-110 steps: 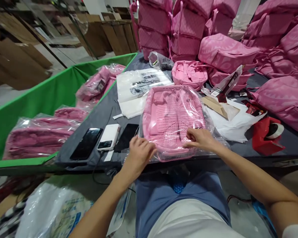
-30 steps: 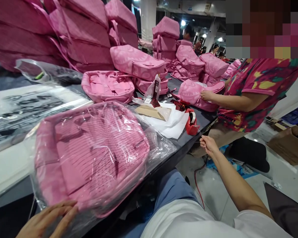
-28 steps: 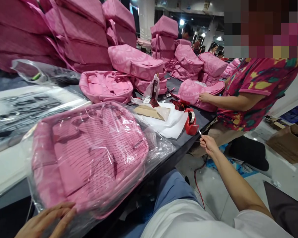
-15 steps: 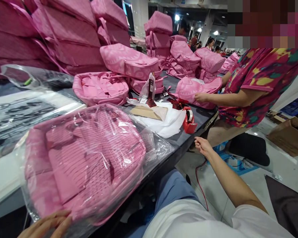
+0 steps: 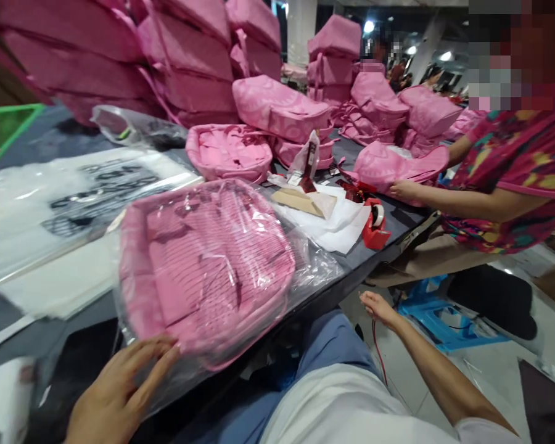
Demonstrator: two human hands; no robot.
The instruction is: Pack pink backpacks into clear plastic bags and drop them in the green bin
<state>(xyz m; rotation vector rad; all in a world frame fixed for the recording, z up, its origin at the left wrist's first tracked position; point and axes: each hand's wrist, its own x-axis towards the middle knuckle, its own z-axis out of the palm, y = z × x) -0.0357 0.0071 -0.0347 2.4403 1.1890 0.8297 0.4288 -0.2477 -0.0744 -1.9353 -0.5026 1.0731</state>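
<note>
My left fingers (image 5: 155, 349) hide part of the near edge of a plastic-wrapped pink bag (image 5: 208, 271), the hand (image 5: 113, 394) behind them cropped by the bottom edge; whether my right fingers (image 5: 370, 298) hold anything is too small to tell. A dark flat object (image 5: 78, 354) lies partly hidden behind that hand, a blurred white device (image 5: 2, 394) runs out at left, and a green bin (image 5: 12, 120) is cut short above. Stacked pink bags (image 5: 189, 61) leave at top. Printing (image 5: 106, 194) on white plastic bags (image 5: 23, 191) smears beyond reading. A co-worker's head (image 5: 541, 55) is pixelated; distant people (image 5: 396, 74) blur.
</note>
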